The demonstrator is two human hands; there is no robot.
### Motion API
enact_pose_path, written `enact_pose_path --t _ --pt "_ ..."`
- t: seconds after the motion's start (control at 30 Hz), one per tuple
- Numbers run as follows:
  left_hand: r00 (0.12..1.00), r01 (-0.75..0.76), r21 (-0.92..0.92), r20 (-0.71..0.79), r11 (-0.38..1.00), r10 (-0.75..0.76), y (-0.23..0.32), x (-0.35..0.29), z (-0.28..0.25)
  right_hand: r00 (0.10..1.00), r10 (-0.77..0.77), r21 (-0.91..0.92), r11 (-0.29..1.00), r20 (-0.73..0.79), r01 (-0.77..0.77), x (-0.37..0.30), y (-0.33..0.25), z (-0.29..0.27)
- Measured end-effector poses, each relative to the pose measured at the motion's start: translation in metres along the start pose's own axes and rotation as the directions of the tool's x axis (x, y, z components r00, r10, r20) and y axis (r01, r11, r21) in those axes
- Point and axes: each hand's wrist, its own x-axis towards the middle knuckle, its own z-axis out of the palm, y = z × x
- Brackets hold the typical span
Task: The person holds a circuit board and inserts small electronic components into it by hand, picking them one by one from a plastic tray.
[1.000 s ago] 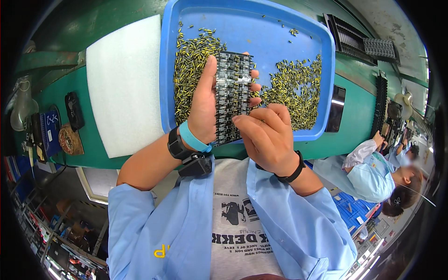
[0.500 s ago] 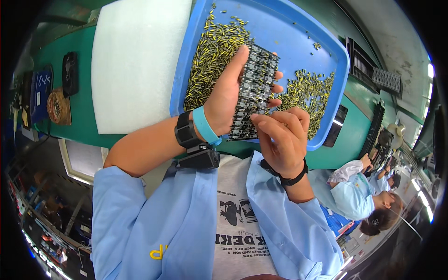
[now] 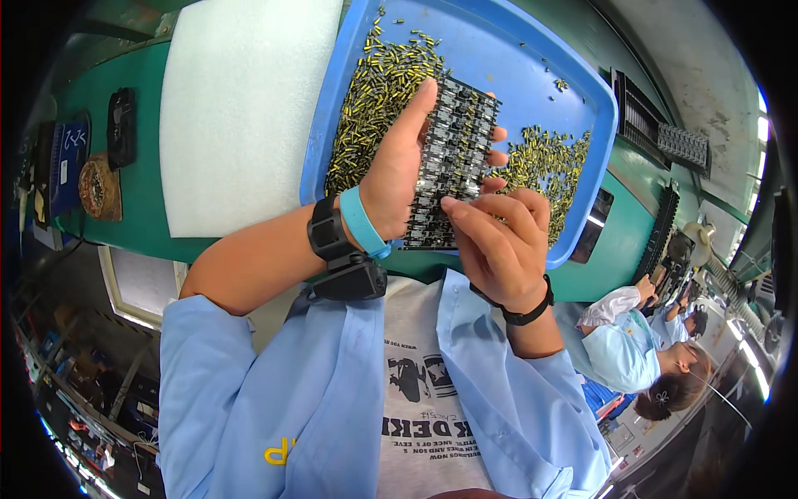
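My left hand [image 3: 397,170] is wrapped round a black circuit board panel [image 3: 455,125], with the thumb along its left edge and fingertips showing past its right edge. The panel carries rows of small parts and is held tilted over the near side of a blue tray [image 3: 611,125]. Thumb and forefinger of my right hand [image 3: 507,241] are pinched together against the panel's lower part; whatever lies between them is hidden. Many small black and yellow-green cylindrical capacitors [image 3: 366,116] are heaped in the tray on the left, and another pile [image 3: 544,166] lies on the right.
A white foam sheet [image 3: 241,116] covers the green table [image 3: 141,208] left of the tray. Farther left are a black object [image 3: 121,126] and a round brown-rimmed container [image 3: 100,190]. A dark phone-like slab [image 3: 594,224] and black racks [image 3: 640,121] stand right. A co-worker [image 3: 623,341] sits rightward.
The view has shifted slightly. My right fingertips have moved a little farther up the panel from its near end; my left hand keeps the same hold.
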Motion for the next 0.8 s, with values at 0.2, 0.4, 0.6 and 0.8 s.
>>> enact_pose_path --t 0.2,0.4,0.6,0.8 --pt "0.993 0.086 -0.129 0.086 0.988 -0.075 0.003 -0.003 0.002 1.0 -0.002 -0.003 1.0 0.011 0.002 -0.013 0.002 -0.006" --pt "0.989 0.103 -0.198 0.128 0.975 -0.079 0.011 -0.004 0.008 0.997 0.063 0.079 0.995 -0.036 -0.06 -0.025 0.008 -0.012" --pt "0.988 0.091 -0.204 0.139 0.975 -0.063 0.008 -0.002 0.006 0.88 0.433 0.186 0.865 0.193 -0.466 -0.035 0.023 -0.011" --pt "0.966 0.111 -0.216 0.252 0.97 -0.054 0.008 0.001 -0.006 0.908 0.32 0.081 0.932 0.271 -0.353 -0.04 0.028 -0.005"
